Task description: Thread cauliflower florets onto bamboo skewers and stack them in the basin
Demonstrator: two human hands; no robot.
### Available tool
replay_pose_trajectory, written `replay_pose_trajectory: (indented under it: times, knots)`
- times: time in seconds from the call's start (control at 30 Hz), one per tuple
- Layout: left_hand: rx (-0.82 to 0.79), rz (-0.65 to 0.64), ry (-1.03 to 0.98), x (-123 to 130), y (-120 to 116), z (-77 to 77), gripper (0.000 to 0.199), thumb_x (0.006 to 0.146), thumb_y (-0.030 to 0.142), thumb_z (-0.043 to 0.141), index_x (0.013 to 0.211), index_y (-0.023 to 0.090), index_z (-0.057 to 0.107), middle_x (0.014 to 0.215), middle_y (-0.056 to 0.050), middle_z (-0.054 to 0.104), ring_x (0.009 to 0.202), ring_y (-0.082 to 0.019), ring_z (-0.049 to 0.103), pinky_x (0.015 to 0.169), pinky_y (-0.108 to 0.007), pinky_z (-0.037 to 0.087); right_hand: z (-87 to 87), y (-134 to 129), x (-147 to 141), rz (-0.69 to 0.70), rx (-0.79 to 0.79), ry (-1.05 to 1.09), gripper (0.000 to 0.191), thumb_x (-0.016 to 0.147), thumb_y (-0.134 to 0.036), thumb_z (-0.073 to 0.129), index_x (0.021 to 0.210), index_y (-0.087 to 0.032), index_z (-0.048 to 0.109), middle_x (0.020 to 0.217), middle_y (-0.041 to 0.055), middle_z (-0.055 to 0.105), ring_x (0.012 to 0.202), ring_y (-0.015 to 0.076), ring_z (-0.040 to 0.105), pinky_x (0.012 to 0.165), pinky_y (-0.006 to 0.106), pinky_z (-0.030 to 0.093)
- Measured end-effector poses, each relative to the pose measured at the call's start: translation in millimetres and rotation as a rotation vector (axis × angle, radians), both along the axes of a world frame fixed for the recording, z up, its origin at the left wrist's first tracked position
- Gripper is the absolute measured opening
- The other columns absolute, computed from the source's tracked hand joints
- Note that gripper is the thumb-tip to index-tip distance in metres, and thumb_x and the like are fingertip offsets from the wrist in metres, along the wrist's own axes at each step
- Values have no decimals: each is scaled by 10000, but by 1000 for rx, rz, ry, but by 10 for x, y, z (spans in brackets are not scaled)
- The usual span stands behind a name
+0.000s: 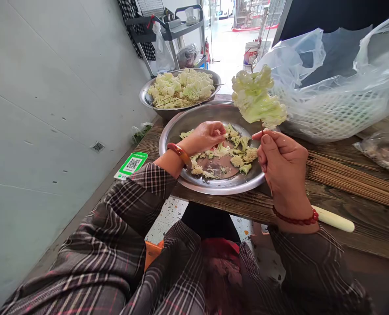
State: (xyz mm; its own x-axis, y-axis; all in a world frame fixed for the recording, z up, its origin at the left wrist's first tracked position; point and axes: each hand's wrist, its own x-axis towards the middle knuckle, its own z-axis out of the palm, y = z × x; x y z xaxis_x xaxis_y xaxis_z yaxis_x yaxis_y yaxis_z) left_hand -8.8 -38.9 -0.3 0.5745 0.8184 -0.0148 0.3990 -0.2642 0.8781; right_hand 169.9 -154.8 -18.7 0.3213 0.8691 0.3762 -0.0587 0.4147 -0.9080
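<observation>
In my right hand [281, 164] I grip a thin skewer [262, 127] between thumb and fingers. Pale green-white cauliflower florets [258, 98] are threaded on its upper end, held upright above the basin's right side. My left hand [207, 135] hangs over the wide metal basin [168, 151], its fingers curled in toward the palm. Whether something small sits in those fingers is hidden. Loose cauliflower pieces [245, 157] lie scattered on the basin's bottom, close to the left fingertips.
Behind stands a second metal bowl [143, 98] heaped with cauliflower. Bare skewers [355, 179] and a pale handle [335, 218] lie at right on the wooden table [371, 232]. A plastic-bagged basket [338, 109] is at back right; a green QR card [131, 165] lies left.
</observation>
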Motion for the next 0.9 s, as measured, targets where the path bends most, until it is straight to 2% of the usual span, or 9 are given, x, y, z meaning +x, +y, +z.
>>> replay_pose_trajectory:
  times: [0.13, 0.23, 0.33, 0.4, 0.47, 0.53, 0.63, 0.73, 0.9]
  knots:
    - [92, -34, 93, -8, 3, -27, 124, 861, 83, 630, 777, 164, 590, 598, 11, 597, 459, -46, 438, 467, -205, 319, 10, -8, -1, 11, 2, 3, 246, 899, -452, 705, 884, -210, 748, 520, -61, 493, 414, 64, 395, 338, 191, 267]
    - [67, 34, 40, 0, -10, -16, 95, 881, 86, 615, 819, 152, 587, 588, 23, 570, 468, -47, 474, 488, -194, 361, 19, -17, -1, 22, -13, 1, 255, 903, -455, 701, 888, -205, 750, 511, -64, 482, 406, 61, 389, 341, 193, 271]
    - [-19, 51, -63, 0, -14, 7, 21, 929, 142, 583, 949, 139, 590, 685, -3, 625, 567, -67, 585, 581, -204, 463, 24, -25, -1, 25, -17, -2, 269, 908, -466, 691, 895, -203, 748, 512, -64, 480, 403, 60, 388, 342, 195, 271]
    - [-12, 31, -57, -13, 7, 6, 102, 947, 168, 558, 1034, 133, 599, 809, -41, 680, 666, -84, 641, 658, -226, 508, 27, -28, -2, 28, -21, -4, 272, 910, -469, 688, 900, -204, 747, 519, -62, 484, 406, 62, 392, 342, 197, 272]
    - [120, 55, 76, -39, 46, -16, 141, 930, 146, 551, 1047, 129, 628, 884, -64, 702, 732, -102, 657, 714, -248, 519, 30, -29, -4, 31, -19, -7, 268, 912, -466, 686, 901, -206, 746, 527, -59, 490, 410, 64, 395, 344, 200, 276]
    - [328, 75, 326, -72, 85, -49, 168, 889, 111, 552, 1000, 125, 676, 917, -85, 708, 815, -143, 664, 789, -290, 520, 29, -29, -4, 36, -10, -4, 255, 916, -457, 682, 901, -210, 747, 532, -58, 493, 414, 65, 392, 347, 202, 279]
    - [523, -51, 706, -115, 106, -90, 255, 858, 107, 542, 1019, 138, 736, 1038, -113, 714, 1003, -215, 657, 918, -339, 491, 16, -23, 2, 40, -5, 1, 234, 918, -442, 682, 904, -217, 747, 546, -55, 504, 425, 68, 395, 351, 203, 274]
    - [528, -197, 898, -121, 78, -110, 389, 861, 105, 519, 1182, 175, 726, 1176, -107, 701, 1088, -220, 647, 958, -310, 471, -3, -15, 11, 40, -14, -3, 245, 920, -452, 676, 915, -217, 746, 568, -47, 523, 442, 73, 409, 360, 206, 273]
    - [495, -247, 1034, -79, 19, -122, 479, 807, 64, 535, 1234, 188, 714, 1155, -111, 716, 1078, -221, 655, 896, -280, 477, -9, -22, 23, 75, -8, 17, 236, 921, -440, 684, 917, -214, 750, 569, -49, 521, 448, 67, 396, 386, 208, 272]
